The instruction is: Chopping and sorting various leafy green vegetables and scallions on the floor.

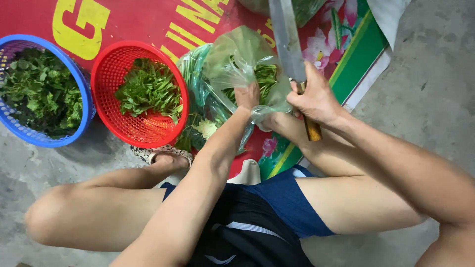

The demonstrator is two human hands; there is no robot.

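My left hand reaches into a clear plastic bag of green leafy vegetables, its fingers hidden among the plastic and greens. My right hand grips the wooden handle of a large cleaver, whose steel blade points away from me, just right of the bag. The bag rests on a red printed mat on the floor in front of my knees.
A red plastic basket holds cut greens beside the bag. A blue basket of darker leaves stands at far left. My sandalled foot sits under the red basket. Bare concrete floor lies to the right.
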